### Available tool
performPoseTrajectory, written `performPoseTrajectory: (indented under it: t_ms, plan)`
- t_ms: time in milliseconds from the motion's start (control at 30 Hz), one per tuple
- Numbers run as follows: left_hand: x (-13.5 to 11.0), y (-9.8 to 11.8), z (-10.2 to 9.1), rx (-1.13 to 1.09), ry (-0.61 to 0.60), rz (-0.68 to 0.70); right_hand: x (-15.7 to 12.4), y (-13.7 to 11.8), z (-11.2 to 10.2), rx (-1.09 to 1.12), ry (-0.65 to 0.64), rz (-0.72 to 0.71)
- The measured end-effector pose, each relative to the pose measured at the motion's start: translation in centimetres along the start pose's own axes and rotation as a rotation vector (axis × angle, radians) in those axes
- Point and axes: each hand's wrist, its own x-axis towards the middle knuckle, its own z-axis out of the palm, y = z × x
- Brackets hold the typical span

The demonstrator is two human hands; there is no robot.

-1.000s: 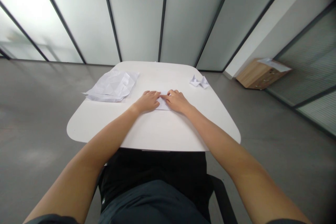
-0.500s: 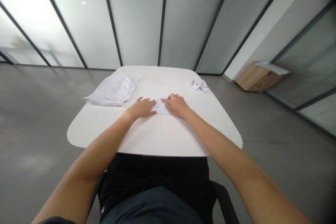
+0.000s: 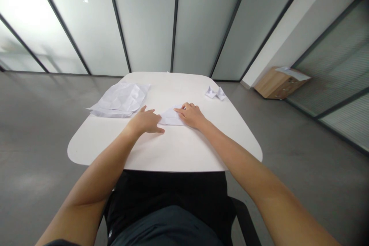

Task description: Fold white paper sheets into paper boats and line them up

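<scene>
A small folded white paper (image 3: 170,117) lies in the middle of the white table (image 3: 173,150). My right hand (image 3: 191,115) rests on its right part, fingers stretched out and pressing it flat. My left hand (image 3: 145,121) lies flat on the table at the paper's left edge, fingers extended and touching its corner. Neither hand grips anything.
A pile of crumpled white sheets (image 3: 121,99) sits at the table's far left. A small folded paper figure (image 3: 215,93) stands at the far right. A wooden cabinet (image 3: 278,82) stands on the grey floor to the right, by glass walls.
My left hand has slid left and toward me, off the paper, uncovering more of it. My right hand has stayed on the paper. The view has shifted slightly.
</scene>
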Motion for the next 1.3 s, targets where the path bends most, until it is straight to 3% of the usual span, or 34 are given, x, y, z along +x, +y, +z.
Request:
performPoseTrajectory:
  t_ms: [200,433,700,800,967,1300]
  plan:
    - [-0.4,0.6,-1.4,0.130,0.013,-0.039,-0.1,-0.2,0.0,-0.011,-0.009,0.005]
    - [2.2,1.5,0.2,0.200,0.333,-0.145,-0.2,-0.2,0.1,-0.010,0.026,-0.030]
    - [6.3,1.3,2.6,0.110,0.467,0.127,-0.1,-0.1,0.1,0.022,0.043,-0.068]
    - [7.4,0.6,3.6,0.024,0.458,0.237,0.0,0.0,0.2,0.028,0.037,-0.075]
    - [8.1,-0.3,5.1,-0.050,0.416,0.240,0.2,0.4,0.3,0.043,0.040,-0.095]
    - [7.3,0.0,4.9,-0.030,0.403,0.232,-0.6,2.1,0.1,0.125,0.089,-0.332]
